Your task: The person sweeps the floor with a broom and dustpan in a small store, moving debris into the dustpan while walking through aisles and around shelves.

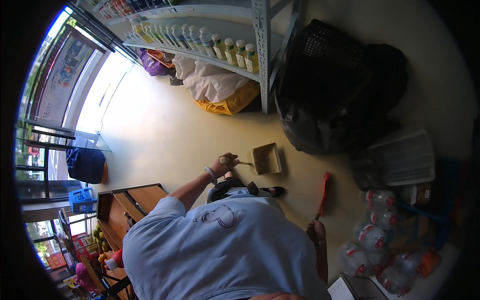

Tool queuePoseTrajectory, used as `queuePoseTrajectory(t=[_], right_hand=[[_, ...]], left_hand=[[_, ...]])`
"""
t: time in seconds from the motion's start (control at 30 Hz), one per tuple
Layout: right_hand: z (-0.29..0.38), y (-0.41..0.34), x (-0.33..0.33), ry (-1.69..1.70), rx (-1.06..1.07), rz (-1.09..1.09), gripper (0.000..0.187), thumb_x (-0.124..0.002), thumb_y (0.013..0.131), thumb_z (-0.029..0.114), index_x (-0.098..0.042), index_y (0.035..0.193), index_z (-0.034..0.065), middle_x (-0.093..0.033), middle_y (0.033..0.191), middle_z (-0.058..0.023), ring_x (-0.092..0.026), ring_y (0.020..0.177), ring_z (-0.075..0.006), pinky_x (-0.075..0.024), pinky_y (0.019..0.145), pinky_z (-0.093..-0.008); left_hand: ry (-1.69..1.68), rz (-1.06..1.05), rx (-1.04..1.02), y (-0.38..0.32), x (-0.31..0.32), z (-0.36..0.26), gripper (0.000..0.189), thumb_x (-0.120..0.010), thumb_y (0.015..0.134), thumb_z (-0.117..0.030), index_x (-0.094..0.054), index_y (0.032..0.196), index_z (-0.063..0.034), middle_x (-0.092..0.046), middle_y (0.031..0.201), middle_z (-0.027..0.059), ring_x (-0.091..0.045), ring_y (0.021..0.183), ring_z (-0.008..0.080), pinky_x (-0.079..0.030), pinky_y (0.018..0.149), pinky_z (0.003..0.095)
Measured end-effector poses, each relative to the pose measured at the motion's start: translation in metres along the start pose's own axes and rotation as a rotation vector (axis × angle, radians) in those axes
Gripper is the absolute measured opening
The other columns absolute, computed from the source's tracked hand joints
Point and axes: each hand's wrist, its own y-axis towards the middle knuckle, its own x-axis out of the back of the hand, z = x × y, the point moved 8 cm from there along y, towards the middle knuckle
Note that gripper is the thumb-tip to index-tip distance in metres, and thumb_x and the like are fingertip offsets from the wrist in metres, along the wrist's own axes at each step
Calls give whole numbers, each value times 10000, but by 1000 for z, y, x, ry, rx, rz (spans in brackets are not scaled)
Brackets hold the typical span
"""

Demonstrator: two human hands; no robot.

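My left hand [225,163], with a pale bangle at the wrist, is closed round the handle of a long-handled dustpan [266,159]. The beige pan lies in front of my feet, its comb-toothed side towards the hand, with small dark specks inside. Off to the right, my right hand [317,230] grips the dark handle of a red broom or brush [324,193], which points away from me over the pale floor. Pan and red tool are apart. Whether the red tool touches the floor, I cannot tell.
Ahead stands a metal shelf [264,56] with bottles, and white and yellow bags [213,82] beneath. Large black bags [311,127] and a grey basket [405,157] are ahead right. Big plastic bottles [371,236] lie right. A wooden table [144,198] and blue stool [80,200] stand left.
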Motion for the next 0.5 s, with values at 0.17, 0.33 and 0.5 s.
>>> queuePoseTrajectory(t=[0.17, 0.33, 0.5], right_hand=[[-12, 3, -19, -36, -12, -35, 116, -418, 836, 109, -405, 722, 93, -426, 517, -25, -389, 355, -151, -344, 352, -288], [-5, 7, -53, -324, -14, -19, 198, -458, 797, 135, -483, 616, 57, -485, 530, -69, -479, 436, -188, -398, 426, -329], [-9, 24, -136, -517, 38, 2, 202, -484, 791, 159, -528, 654, 17, -521, 559, -96, -525, 506, -201, -433, 477, -344]], left_hand=[[-83, -82, 188, -20, 57, 36, 323, -637, 865, -321, -563, 1008, -41, -614, 962, 44, -569, 835, 114, -507, 701, 281], [-137, -221, 201, -43, 95, 56, 298, -627, 874, -300, -542, 963, -28, -602, 1107, 80, -570, 884, 125, -508, 713, 277], [-220, -340, 154, -79, 156, 80, 268, -642, 865, -272, -547, 926, -29, -583, 1040, 71, -542, 816, 110, -476, 665, 259]])
